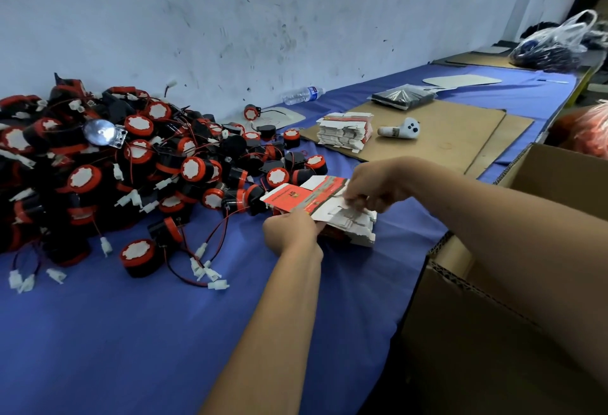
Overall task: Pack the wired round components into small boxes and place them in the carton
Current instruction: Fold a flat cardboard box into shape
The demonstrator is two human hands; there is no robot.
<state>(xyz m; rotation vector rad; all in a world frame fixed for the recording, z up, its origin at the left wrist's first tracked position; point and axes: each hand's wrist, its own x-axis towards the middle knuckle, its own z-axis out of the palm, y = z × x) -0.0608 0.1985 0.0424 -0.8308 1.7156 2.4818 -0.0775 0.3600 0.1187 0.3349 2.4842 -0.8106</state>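
- Left hand (289,228): I read it as pinching the near edge of the flat box blanks (342,220), which lie in a stack on the blue cloth (164,332).
- Right hand (373,189): fingers curled down onto the top red-printed blank (297,199), peeling it from the stack. Risk: two blanks lift together, or the flap creases.
- Wired round components (138,164): heaped to the left, leads and white connectors crossing. Risk, as I judge it: pulling one drags neighbours off by the wires.
- Loose component (138,255): near the table front; a snagged lead could tip it over the edge.
- Carton (526,299): open at right, beside the table; the forearm crosses above its flap and could knock it.
- Spare blank stack (345,131): farther back, on cardboard.
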